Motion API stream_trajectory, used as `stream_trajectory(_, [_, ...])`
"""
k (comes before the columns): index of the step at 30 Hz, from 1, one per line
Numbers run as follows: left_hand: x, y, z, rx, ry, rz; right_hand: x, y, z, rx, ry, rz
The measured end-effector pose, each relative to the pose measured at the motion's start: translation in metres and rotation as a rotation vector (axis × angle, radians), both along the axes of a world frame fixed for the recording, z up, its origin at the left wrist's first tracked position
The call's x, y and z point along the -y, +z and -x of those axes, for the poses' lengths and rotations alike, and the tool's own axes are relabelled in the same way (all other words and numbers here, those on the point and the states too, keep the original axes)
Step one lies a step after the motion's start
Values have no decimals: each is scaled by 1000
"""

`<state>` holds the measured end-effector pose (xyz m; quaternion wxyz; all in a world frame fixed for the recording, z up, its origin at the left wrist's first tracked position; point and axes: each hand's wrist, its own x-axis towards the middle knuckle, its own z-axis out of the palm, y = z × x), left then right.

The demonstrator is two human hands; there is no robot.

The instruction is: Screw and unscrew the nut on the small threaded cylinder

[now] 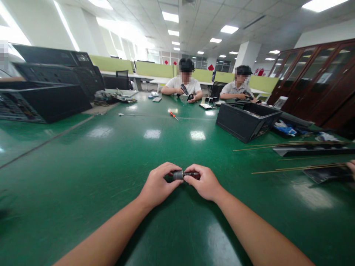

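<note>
Just above the green table, both hands meet in front of me over a small part. The fingers of my left hand close around a short dark grey metallic cylinder. From its right end runs a thin dark rod with ridges or coils, pinched between the thumb and fingers of my right hand. Whether cylinder and rod are one piece I cannot tell. Something reddish-dark shows behind the left fingers, mostly hidden.
A small orange-handled screwdriver lies ahead. Black computer cases stand at right and left. Thin yellowish rods stretch in from the right edge, near another person's hand. Two people across the table hold power drills.
</note>
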<state>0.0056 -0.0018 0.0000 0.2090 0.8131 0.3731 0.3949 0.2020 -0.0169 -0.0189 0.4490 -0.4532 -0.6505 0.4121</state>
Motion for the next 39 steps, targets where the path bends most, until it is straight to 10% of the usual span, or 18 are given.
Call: stream_trajectory(39, [-1, -1, 1, 24, 8, -59, -2, -2, -2, -37, 17, 23])
